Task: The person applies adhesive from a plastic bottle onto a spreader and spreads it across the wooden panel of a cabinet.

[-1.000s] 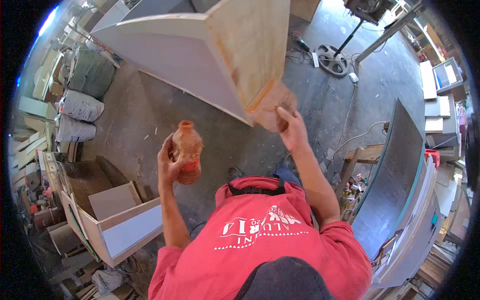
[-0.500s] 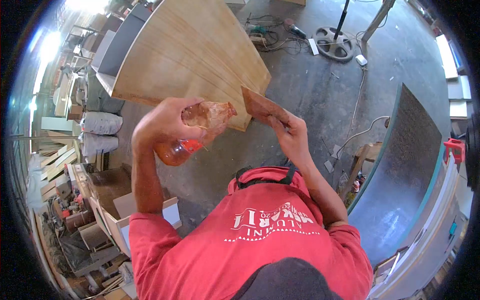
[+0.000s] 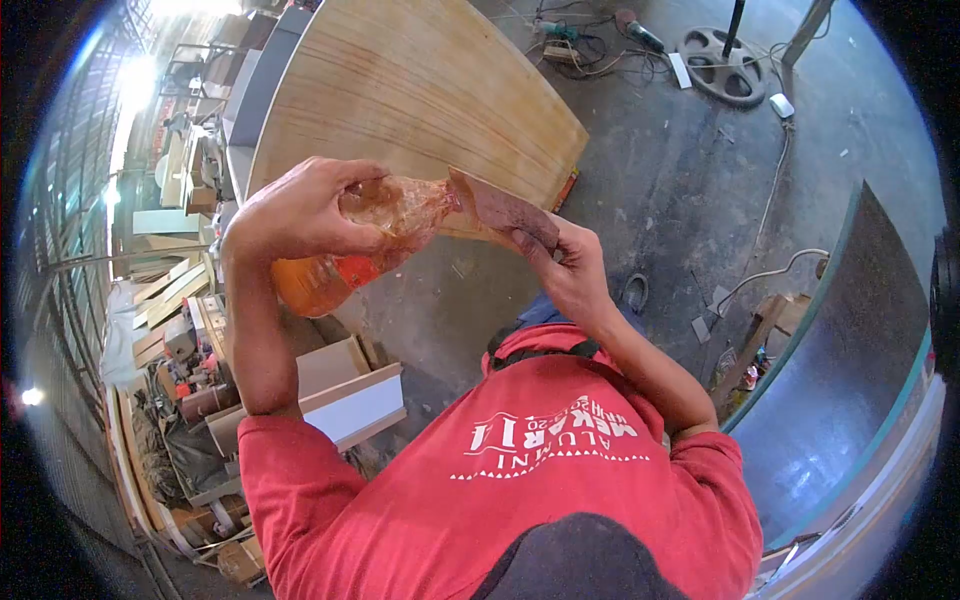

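Observation:
My left hand is wrapped round a crumpled clear plastic bottle with orange liquid in its lower part and a torn red label. The bottle is tilted, its neck toward the right. Between the thumb and fingers of my right hand is a thin, flat, stained brown spreader-like piece. Its far end is right at the bottle's mouth; whether the two touch I cannot tell. Beyond both hands lies a large wood-grained panel, partly hidden by the bottle and my left hand.
Power tools with tangled cables lie on the floor at the back, near a round spoked stand base. A large dark-faced panel stands on the right. Wood offcuts and a white-sided box are on the left.
The bottle's mouth and the flat brown piece have come together; they were slightly apart before. Both hands have shifted left in view, and the camera view has turned somewhat.

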`<action>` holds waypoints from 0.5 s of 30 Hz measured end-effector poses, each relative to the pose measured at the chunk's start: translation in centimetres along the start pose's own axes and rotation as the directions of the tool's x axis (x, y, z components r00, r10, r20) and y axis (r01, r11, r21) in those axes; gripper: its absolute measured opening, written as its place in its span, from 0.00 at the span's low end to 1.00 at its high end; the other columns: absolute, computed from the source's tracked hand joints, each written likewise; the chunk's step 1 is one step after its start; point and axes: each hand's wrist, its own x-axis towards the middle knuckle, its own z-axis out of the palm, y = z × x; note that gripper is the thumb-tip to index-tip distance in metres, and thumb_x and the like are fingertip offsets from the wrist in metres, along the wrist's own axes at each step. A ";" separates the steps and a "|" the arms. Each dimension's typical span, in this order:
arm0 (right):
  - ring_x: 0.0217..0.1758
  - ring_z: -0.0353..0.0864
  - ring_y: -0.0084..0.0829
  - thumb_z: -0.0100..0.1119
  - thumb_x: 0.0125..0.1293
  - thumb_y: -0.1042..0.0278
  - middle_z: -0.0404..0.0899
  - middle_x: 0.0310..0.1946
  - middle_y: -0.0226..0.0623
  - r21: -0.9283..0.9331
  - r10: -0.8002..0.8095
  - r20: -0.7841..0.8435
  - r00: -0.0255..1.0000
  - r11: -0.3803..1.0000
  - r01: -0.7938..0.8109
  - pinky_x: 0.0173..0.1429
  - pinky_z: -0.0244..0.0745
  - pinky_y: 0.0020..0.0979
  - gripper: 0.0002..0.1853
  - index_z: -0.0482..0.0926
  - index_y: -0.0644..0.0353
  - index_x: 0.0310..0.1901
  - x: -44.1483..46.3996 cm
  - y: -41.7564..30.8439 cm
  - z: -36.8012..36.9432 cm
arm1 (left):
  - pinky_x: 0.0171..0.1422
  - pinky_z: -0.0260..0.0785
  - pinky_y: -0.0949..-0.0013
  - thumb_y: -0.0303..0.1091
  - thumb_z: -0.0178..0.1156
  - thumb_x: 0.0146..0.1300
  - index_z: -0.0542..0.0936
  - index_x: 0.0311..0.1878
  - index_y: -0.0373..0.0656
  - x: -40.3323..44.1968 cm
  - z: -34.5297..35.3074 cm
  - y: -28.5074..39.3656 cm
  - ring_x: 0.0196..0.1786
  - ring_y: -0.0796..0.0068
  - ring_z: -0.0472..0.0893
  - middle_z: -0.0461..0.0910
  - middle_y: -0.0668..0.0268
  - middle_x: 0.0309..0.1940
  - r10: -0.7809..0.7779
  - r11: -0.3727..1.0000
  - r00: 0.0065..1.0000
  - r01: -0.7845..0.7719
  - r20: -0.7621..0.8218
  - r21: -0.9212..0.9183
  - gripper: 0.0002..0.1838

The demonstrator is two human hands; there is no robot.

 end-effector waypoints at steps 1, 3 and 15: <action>0.41 0.83 0.30 0.60 0.67 0.79 0.85 0.39 0.42 -0.007 -0.020 -0.002 1.000 1.000 0.020 0.49 0.76 0.30 0.11 0.82 0.67 0.50 -0.1 0.7 0.1 | 0.54 0.76 0.60 0.49 0.71 0.46 0.80 0.54 0.32 0.5 0.3 -0.3 0.46 0.53 0.86 0.85 0.47 0.43 0.002 1.000 1.000 -0.002 0.015 -0.011 0.35; 0.43 0.83 0.31 0.59 0.66 0.79 0.85 0.41 0.42 -0.020 0.005 -0.006 1.000 1.000 -0.005 0.50 0.76 0.30 0.12 0.82 0.66 0.50 0.7 1.3 0.5 | 0.54 0.76 0.61 0.49 0.71 0.46 0.81 0.54 0.32 1.5 0.0 -1.6 0.46 0.53 0.86 0.85 0.47 0.43 0.012 1.000 1.000 -0.012 0.014 0.001 0.35; 0.40 0.77 0.24 0.60 0.70 0.77 0.83 0.37 0.37 0.022 -0.033 -0.009 0.999 0.999 0.033 0.47 0.73 0.27 0.10 0.82 0.69 0.50 8.4 2.3 2.8 | 0.57 0.76 0.65 0.43 0.72 0.44 0.79 0.57 0.32 6.4 -4.1 -6.6 0.48 0.63 0.85 0.85 0.52 0.45 -0.029 0.999 0.999 0.030 0.025 -0.014 0.36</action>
